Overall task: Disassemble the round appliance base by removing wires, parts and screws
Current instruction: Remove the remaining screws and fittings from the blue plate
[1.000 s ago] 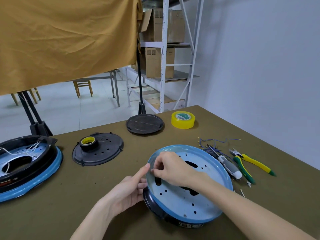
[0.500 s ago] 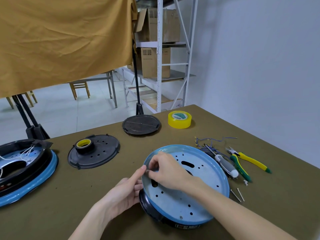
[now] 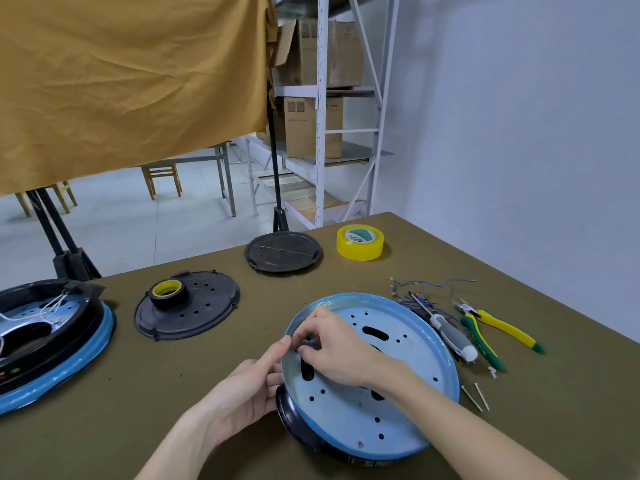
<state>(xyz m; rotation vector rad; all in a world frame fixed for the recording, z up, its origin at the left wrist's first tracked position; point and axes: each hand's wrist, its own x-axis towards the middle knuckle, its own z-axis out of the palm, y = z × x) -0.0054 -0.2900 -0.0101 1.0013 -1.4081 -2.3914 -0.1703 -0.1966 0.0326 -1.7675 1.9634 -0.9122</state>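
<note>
The round appliance base [image 3: 398,403] lies tilted on the table in front of me, its pale blue perforated metal plate facing up over a black underside. My left hand [image 3: 242,393] grips its left rim, thumb raised against the edge. My right hand [image 3: 336,348] reaches across the plate with curled fingers, pinching something small beside a dark slot near the upper-left rim; the fingers hide what it is. Loose blue wires [image 3: 415,287] and two long screws [image 3: 476,396] lie to the right of the base.
A screwdriver [image 3: 450,336] and yellow-and-green pliers [image 3: 498,329] sit right of the base. Behind it are a yellow tape roll [image 3: 360,242], a black disc [image 3: 282,251] and a black cover [image 3: 207,313] carrying a tape roll [image 3: 168,292]. Another blue-rimmed base [image 3: 52,341] is far left.
My right hand's fingertips have shifted slightly along the plate's upper-left rim, and my left thumb has followed. The base stays tilted in the same place.
</note>
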